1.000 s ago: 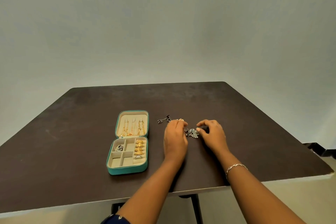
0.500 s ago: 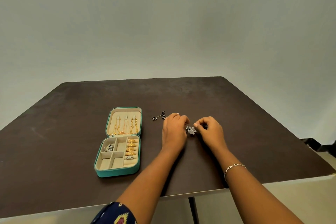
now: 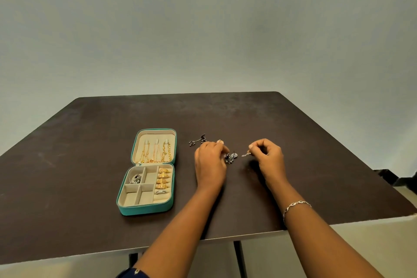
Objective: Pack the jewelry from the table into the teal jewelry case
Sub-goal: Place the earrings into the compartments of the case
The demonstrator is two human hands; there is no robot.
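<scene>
Silver has parted from silver since half a second ago. Both hands then met over one dark cluster [image 3: 231,157]; now the right hand [image 3: 268,158] has drawn off to the right and carries a small pale piece [image 3: 245,154] clear of the cluster. The left hand [image 3: 211,165] has stayed where it was.

The right hand's fingers are curled in, with thumb and forefinger pinching the pale piece just above the table [image 3: 90,146]. The left hand is knuckles-up with its fingers bent down, their tips closed on the left edge of the dark cluster, which rests on the wood. Just beyond the left knuckles lies a rose-gold piece [image 3: 220,142], and to its left a pair of dark drop earrings [image 3: 198,141] (too small to make out in detail).

To the left, the teal jewelry case [image 3: 126,204] lies open flat. Gold chains [image 3: 155,152] hang in its lid. In the base, gold rings [image 3: 163,179] fill the right-hand roll with a silver ring [image 3: 161,192] below them, and a dark silver item [image 3: 136,179] sits in the far-left compartment.
</scene>
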